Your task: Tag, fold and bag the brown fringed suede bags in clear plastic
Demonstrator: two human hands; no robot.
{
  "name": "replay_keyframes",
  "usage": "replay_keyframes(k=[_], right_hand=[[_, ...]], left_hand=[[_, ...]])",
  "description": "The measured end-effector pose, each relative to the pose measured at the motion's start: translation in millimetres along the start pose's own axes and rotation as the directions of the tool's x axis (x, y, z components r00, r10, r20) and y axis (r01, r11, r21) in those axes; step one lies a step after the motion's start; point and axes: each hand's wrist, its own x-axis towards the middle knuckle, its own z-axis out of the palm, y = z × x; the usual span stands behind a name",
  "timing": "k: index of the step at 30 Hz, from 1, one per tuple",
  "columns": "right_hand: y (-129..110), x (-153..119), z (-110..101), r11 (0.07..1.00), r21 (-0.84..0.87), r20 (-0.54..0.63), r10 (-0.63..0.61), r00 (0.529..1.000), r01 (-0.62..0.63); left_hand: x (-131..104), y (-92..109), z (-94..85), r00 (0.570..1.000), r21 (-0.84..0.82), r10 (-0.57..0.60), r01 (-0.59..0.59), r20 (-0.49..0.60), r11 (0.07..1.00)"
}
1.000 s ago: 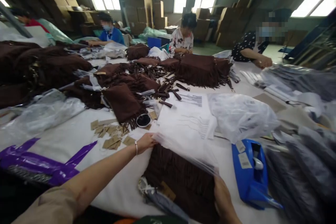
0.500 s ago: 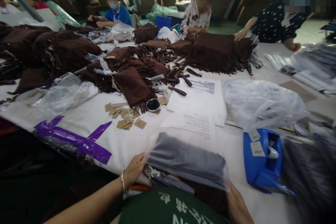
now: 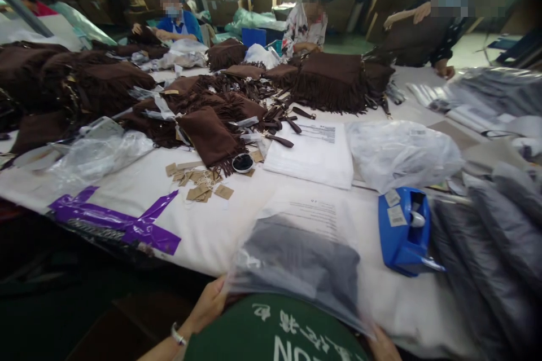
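A frosted plastic bag (image 3: 296, 254) with a dark item inside lies at the table's front edge, right before my body. Printed lines show on the bag's upper part. My left hand (image 3: 214, 296) pinches its near left corner. At the near right corner my right hand (image 3: 381, 344) grips the bag's edge, partly cut off by the bottom of the view. A blue tape dispenser (image 3: 392, 231) stands to the right of the bag. Beyond it, a stack of white printed bags (image 3: 311, 158) lies flat.
Brown fringed bags (image 3: 212, 135) pile up across the table, with tan tags (image 3: 199, 186) and a small bowl (image 3: 243, 163) nearby. Crumpled clear plastic (image 3: 402, 149) and filled grey bags (image 3: 478, 248) lie right. Purple tape (image 3: 118, 220) marks the front edge. Several people work opposite.
The plastic bag has come closer to my body, with both hands lower. The view has shifted a little. Across the table, a co-worker at right now holds up a dark piece.
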Motion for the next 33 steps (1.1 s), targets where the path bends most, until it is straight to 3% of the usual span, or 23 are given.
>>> replay_keyframes(k=[2, 4, 8, 11, 14, 18, 21, 23, 25, 26, 28, 31, 33], right_hand=[[-23, -5, -2, 0.987, 0.152, 0.085, 0.041, 0.996, -0.054], [-48, -3, -12, 0.960, 0.273, 0.157, 0.011, 0.987, -0.054], [-93, 2, -49, 0.954, 0.299, 0.197, -0.052, 0.979, -0.010], [-127, 1, -76, 0.967, 0.256, 0.098, -0.036, 0.995, 0.010], [-167, 6, -91, 0.966, 0.219, -0.051, -0.132, 0.990, 0.140], [-223, 25, -99, 0.954, 0.145, -0.119, -0.247, 0.962, 0.263], [-246, 29, -102, 0.895, 0.159, -0.193, -0.387, 0.902, 0.418], [-241, 25, -101, 0.857, 0.174, -0.233, -0.443, 0.866, 0.485], [-218, 24, -95, 0.873, 0.155, -0.202, -0.431, 0.880, 0.463], [-201, 25, -90, 0.892, 0.137, -0.168, -0.408, 0.897, 0.432], [-158, 30, -74, 0.926, 0.097, -0.078, -0.359, 0.930, 0.366], [-88, 35, -44, 0.952, 0.028, 0.057, -0.306, 0.950, 0.304], [-49, 32, -27, 0.961, 0.009, 0.126, -0.276, 0.953, 0.277]], left_hand=[[1, 21, 3.4, 0.999, -0.025, 0.006, -0.005, 0.041, 1.000], [3, 50, 6.8, 0.998, 0.051, 0.064, -0.064, 0.006, 0.997], [2, 112, 13.4, 0.936, 0.340, 0.340, -0.292, -0.091, 0.894], [0, 151, 20.9, 0.872, 0.378, 0.481, -0.415, -0.096, 0.828], [5, 190, 32.3, 0.788, 0.384, 0.605, -0.526, -0.114, 0.758], [24, 241, 43.3, 0.684, 0.376, 0.720, -0.642, -0.113, 0.668], [31, 261, 37.0, 0.589, 0.366, 0.792, -0.710, -0.159, 0.602], [30, 256, 26.0, 0.530, 0.440, 0.832, -0.715, -0.164, 0.542], [28, 234, 14.1, 0.524, 0.570, 0.845, -0.664, -0.107, 0.484], [27, 218, 9.2, 0.552, 0.620, 0.830, -0.626, -0.077, 0.474], [27, 178, 2.4, 0.664, 0.646, 0.745, -0.543, -0.060, 0.536], [24, 113, -1.9, 0.857, 0.523, 0.497, -0.362, -0.139, 0.771], [19, 77, -2.8, 0.930, 0.393, 0.306, -0.208, -0.206, 0.896]])
